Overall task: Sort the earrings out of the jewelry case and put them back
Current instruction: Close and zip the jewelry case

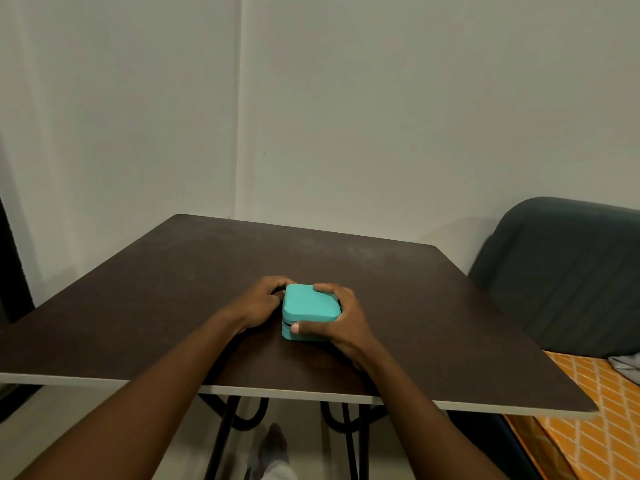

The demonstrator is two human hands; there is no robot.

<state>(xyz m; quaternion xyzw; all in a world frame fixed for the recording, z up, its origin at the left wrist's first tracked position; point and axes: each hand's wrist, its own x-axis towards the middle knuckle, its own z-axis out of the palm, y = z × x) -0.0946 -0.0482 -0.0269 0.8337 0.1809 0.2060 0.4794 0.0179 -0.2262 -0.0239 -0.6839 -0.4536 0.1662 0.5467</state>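
A small turquoise jewelry case (308,304) with rounded corners stands near the middle of the dark brown table (173,289). Its lid is down, with a dark seam along the side. My right hand (341,322) grips the case from the right, thumb on the front wall and fingers curled over the far right corner. My left hand (261,303) is at the case's left side, fingers curled against it at the seam. No earrings show; the inside of the case is hidden.
The table's pale front edge (311,394) runs close to me, with black metal legs (225,427) under it. A dark grey cushioned seat back (561,271) and an orange patterned cover (595,410) lie to the right. A plain wall stands behind.
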